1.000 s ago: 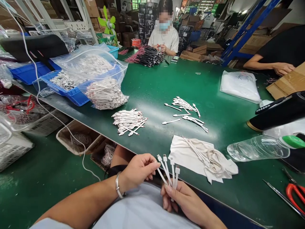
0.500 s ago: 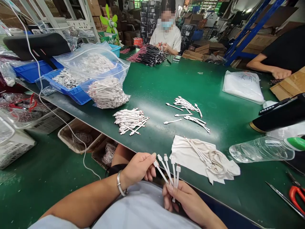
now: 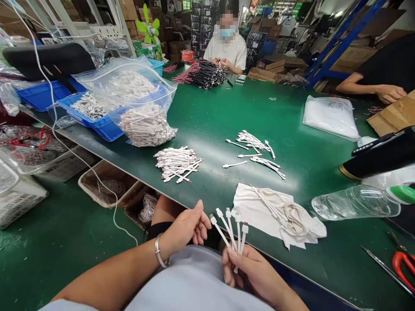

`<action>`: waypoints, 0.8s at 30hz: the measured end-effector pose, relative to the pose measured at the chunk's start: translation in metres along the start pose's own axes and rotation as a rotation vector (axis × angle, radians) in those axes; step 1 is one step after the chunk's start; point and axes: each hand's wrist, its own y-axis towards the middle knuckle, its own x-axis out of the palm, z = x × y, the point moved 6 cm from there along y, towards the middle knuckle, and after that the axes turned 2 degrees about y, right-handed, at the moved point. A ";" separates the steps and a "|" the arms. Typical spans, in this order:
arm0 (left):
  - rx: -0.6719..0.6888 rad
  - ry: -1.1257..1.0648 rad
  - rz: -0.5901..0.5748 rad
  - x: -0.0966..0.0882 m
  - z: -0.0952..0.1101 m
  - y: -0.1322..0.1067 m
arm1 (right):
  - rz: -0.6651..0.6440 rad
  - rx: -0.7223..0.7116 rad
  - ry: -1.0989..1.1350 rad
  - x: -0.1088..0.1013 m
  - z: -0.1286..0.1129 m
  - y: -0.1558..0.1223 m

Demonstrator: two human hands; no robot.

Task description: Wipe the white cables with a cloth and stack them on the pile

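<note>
White cables [image 3: 238, 229] are up by the near edge of the green counter [image 3: 207, 110]. Farther left along that edge is a big clear bag [image 3: 144, 125] with lots more in it. A white cloth [image 3: 249, 212] lies near the same edge. The left hand [image 3: 189, 224] is loosely open, thumb up, just beside the cables. The right hand [image 3: 243, 263] grips them in a fan.
</note>
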 end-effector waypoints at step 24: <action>0.056 -0.127 0.007 0.005 -0.003 -0.014 | -0.002 -0.038 -0.011 0.006 0.013 -0.005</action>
